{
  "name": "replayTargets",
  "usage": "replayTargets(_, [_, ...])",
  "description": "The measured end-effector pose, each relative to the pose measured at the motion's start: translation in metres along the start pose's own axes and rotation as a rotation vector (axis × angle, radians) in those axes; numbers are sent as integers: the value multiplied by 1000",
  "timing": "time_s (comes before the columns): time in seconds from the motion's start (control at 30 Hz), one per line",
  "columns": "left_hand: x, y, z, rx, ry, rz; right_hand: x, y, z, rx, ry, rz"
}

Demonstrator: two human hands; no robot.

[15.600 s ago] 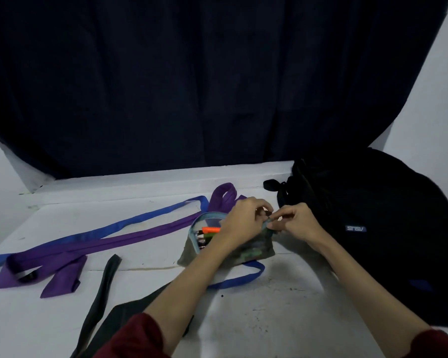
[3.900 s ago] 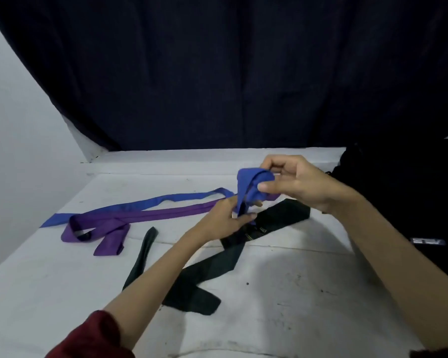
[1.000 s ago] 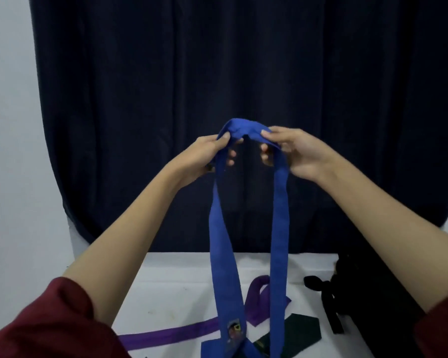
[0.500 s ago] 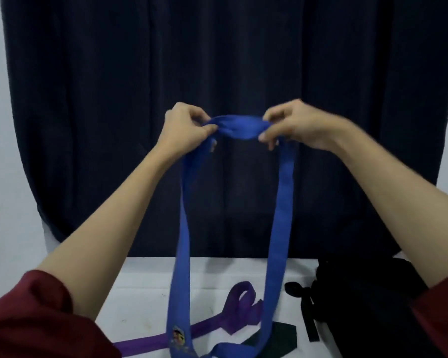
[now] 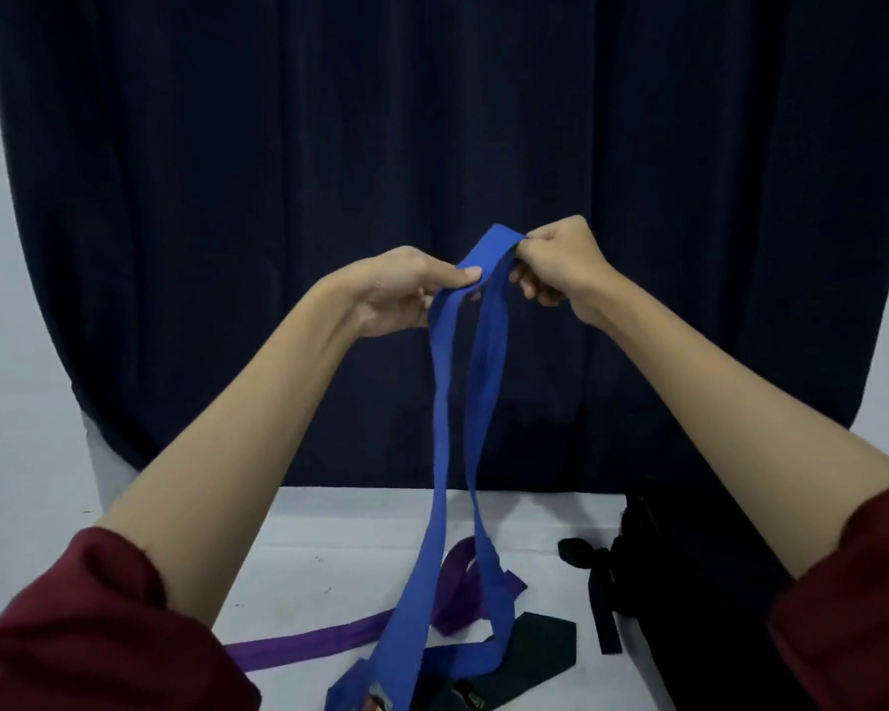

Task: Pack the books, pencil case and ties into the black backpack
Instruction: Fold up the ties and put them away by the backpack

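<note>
Both hands raised above the table [image 5: 329, 526], holding the blue tie [image 5: 445, 454] folded over at its top. Left hand [image 5: 401, 292]: thumb and curled fingers pinch the left strand just below the fold. Right hand [image 5: 555, 264]: fingers curled, pinching the fold itself. The two strands hang down close together; lower ends reach the table near its front edge and lie over the dark green tie [image 5: 535, 654]. Purple tie [image 5: 329, 638] lies flat on the table behind them, running left, one end looped. Black backpack [image 5: 699, 582] sits at the right edge, a strap [image 5: 599, 602] trailing toward the ties. Dark curtain [image 5: 432, 146] behind the far edge.
</note>
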State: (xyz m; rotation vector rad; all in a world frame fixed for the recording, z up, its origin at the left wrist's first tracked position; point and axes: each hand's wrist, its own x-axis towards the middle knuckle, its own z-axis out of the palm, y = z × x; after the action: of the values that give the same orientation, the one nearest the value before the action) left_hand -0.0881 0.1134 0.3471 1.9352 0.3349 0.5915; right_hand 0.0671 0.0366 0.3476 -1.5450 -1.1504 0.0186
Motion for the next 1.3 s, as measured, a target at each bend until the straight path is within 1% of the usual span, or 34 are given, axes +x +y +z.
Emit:
replayTargets(0.03, [0, -1, -1, 52, 42, -21, -1, 0, 0, -8, -7, 0])
replayTargets(0.1, [3, -1, -1, 37, 155, 28, -4, 0, -1, 13, -85, 30])
replayTargets(0.17, [6, 3, 1, -47, 275, 124, -11, 0, 0, 136, -211, 85])
replayTargets(0.23, [11, 9, 1, -40, 367, 195, -16, 3, 1, 313, -314, 117])
replayTargets(0.3, [15, 15, 1, 41, 417, 226, -21, 5, 0, 390, -372, 94])
replayTargets(0.37, [15, 19, 0, 82, 421, 236, -25, 6, -1, 356, -401, 27])
replayTargets(0.43, [13, 19, -1, 72, 394, 229, -27, 6, -1, 323, -377, -17])
replayTargets(0.53, [9, 18, -2, 54, 356, 242, -26, 2, 1, 281, -219, -40])
replayTargets(0.6, [7, 18, -2, 31, 366, 279, -24, -2, 0, 282, -133, -58])
replayTargets(0.67, [6, 20, -4, 6, 380, 305, -22, -5, -2, 307, -134, -53])
replayTargets(0.73, [4, 23, -5, -9, 371, 319, -22, -6, -3, 305, -182, -45])
replayTargets(0.8, [2, 26, -4, 7, 335, 322, -25, -7, -1, 302, -234, -37])
replayTargets(0.87, [2, 28, -2, 39, 297, 320, -28, -7, 2, 327, -247, -29])
replayTargets(1.0, [2, 29, -2, 64, 267, 340, -33, -12, 4, 489, -201, -19])
replayTargets(1.1, [0, 24, -3, 1, 248, 339, -33, -19, 6, 499, -119, -37])
replayTargets(1.2, [-3, 6, 5, -239, 246, 296, -28, -26, 8, 478, 1, -67])
replayTargets(1.23, [-5, -4, 10, -278, 221, 260, -25, -28, 9, 484, 35, -68])
replayTargets(1.3, [-12, -30, 22, -246, 118, 134, -19, -30, 10, 484, 87, -62])
